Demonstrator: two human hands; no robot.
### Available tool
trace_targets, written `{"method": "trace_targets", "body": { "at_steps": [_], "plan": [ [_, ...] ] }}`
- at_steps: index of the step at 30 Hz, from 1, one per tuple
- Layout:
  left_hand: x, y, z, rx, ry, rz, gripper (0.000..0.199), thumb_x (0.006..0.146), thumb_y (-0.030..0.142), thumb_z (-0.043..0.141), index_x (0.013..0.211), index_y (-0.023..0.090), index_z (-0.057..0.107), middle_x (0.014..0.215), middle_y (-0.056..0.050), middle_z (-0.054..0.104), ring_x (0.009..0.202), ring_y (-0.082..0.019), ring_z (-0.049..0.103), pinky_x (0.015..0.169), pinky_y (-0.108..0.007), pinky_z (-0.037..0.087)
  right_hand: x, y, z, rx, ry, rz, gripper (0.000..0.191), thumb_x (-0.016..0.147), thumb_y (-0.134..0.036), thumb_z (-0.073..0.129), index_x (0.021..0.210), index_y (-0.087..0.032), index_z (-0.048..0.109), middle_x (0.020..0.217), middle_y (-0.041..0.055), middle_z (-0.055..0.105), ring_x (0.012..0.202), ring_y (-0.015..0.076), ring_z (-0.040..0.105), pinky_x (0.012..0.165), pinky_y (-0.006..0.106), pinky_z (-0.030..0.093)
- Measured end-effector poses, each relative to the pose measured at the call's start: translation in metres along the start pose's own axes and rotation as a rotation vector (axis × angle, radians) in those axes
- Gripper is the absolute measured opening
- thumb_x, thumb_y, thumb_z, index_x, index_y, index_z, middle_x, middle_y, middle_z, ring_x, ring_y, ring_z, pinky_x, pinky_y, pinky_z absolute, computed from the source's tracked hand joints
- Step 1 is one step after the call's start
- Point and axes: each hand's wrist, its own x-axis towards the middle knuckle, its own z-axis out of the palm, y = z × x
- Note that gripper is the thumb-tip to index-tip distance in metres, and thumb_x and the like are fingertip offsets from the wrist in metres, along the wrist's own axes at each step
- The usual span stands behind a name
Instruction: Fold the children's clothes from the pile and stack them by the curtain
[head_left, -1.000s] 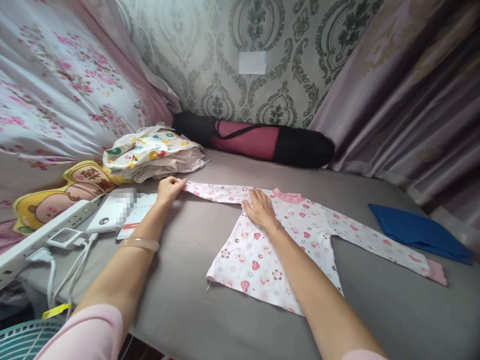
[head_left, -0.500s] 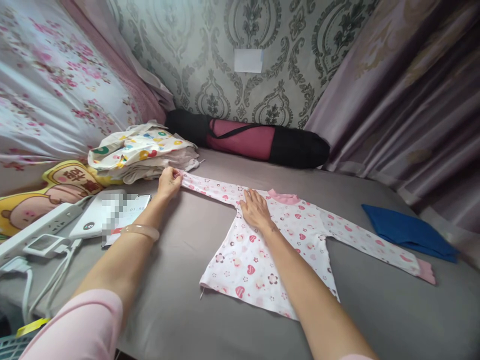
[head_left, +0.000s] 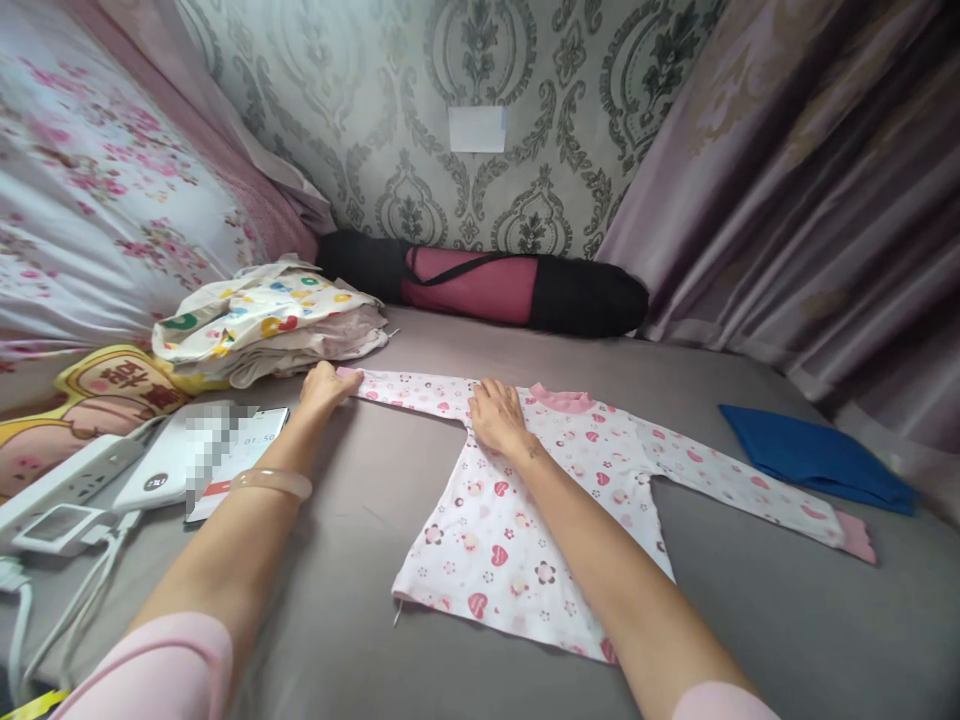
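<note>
A white long-sleeved child's shirt [head_left: 480, 530] with pink hearts and flowers lies spread on the grey sheet. Its pink collar points toward the wall, and both sleeves reach outward. At the cuff of the left-side sleeve, my left hand [head_left: 324, 390] pinches the fabric and holds the sleeve out straight. My right hand [head_left: 501, 418] rests flat on the shoulder of the shirt, beside the collar, fingers extended. My right forearm crosses over the shirt's body and hides part of it. The right-side sleeve ends in a pink cuff on the sheet.
Folded clothes [head_left: 277, 315] are piled at the back left. A long black and maroon bag [head_left: 472, 285] lies along the wall. Blue folded cloth [head_left: 817, 460] sits at the right. A power strip [head_left: 75, 485], cables, a white device [head_left: 169, 460] and a phone [head_left: 259, 440] lie left.
The camera view has shifted slightly. My left hand has turned a little at the cuff and still grips it; the sleeve looks straighter. My right hand stays flat on the shoulder.
</note>
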Motion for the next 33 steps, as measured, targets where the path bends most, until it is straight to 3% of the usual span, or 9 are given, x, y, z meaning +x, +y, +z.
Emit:
{"method": "trace_targets", "body": {
  "at_steps": [6, 9, 12, 18, 26, 33],
  "plan": [
    [0.001, 0.002, 0.003, -0.042, -0.015, -0.099, 0.03, 0.061, 0.041, 0.07, 0.075, 0.021, 0.054, 0.099, -0.023, 0.067, 0.107, -0.046, 0.059, 0.085, -0.053, 0.046, 0.008, -0.011, 0.007, 0.059, -0.115, -0.007, 0.055, 0.1, -0.028, 0.025, 0.146, -0.003, 0.04, 0.156, 0.015, 0.034, 0.147, 0.0246, 0.023, 0.12, 0.038, 0.009],
    [-0.007, 0.0, 0.009, -0.128, 0.112, -0.084, 0.02, 0.07, 0.033, 0.06, 0.085, 0.019, 0.059, 0.104, -0.023, 0.066, 0.106, -0.045, 0.059, 0.088, -0.055, 0.044, 0.015, -0.015, 0.006, 0.071, -0.192, -0.03, 0.058, 0.1, -0.033, 0.025, 0.15, -0.005, 0.034, 0.16, 0.0142, 0.026, 0.149, 0.0239, 0.019, 0.121, 0.04, 0.007],
    [-0.015, -0.004, 0.016, -0.176, 0.218, -0.058, 0.023, 0.078, 0.031, 0.053, 0.095, 0.017, 0.06, 0.105, -0.021, 0.067, 0.106, -0.041, 0.059, 0.093, -0.053, 0.043, 0.026, -0.025, 0.007, 0.055, -0.255, -0.043, 0.065, 0.1, -0.041, 0.024, 0.152, -0.002, 0.027, 0.161, 0.0172, 0.02, 0.15, 0.0263, 0.014, 0.121, 0.043, 0.005],
    [-0.02, -0.005, 0.018, -0.221, 0.26, -0.039, 0.028, 0.084, 0.031, 0.048, 0.102, 0.015, 0.062, 0.106, -0.018, 0.066, 0.106, -0.035, 0.06, 0.096, -0.045, 0.044, 0.049, -0.062, 0.02, 0.049, -0.314, -0.075, 0.072, 0.1, -0.048, 0.021, 0.153, 0.001, 0.02, 0.162, 0.0196, 0.012, 0.15, 0.0283, 0.008, 0.121, 0.044, 0.004],
    [-0.019, 0.0, 0.019, -0.207, 0.345, -0.073, 0.026, 0.085, 0.024, 0.047, 0.103, 0.011, 0.062, 0.107, -0.017, 0.068, 0.107, -0.03, 0.061, 0.097, -0.04, 0.045, 0.079, -0.114, 0.042, 0.071, -0.317, -0.173, 0.071, 0.1, -0.046, 0.02, 0.153, 0.001, 0.019, 0.162, 0.0183, 0.013, 0.15, 0.0283, 0.008, 0.121, 0.045, 0.006],
    [-0.019, 0.001, 0.018, -0.094, 0.283, -0.033, 0.03, 0.086, 0.031, 0.051, 0.106, 0.013, 0.065, 0.108, -0.016, 0.068, 0.105, -0.031, 0.062, 0.094, -0.04, 0.046, 0.101, -0.152, 0.058, 0.091, -0.283, -0.245, 0.065, 0.099, -0.037, 0.021, 0.152, 0.0, 0.023, 0.161, 0.0187, 0.02, 0.149, 0.0282, 0.014, 0.121, 0.047, 0.01]
  ]
}}
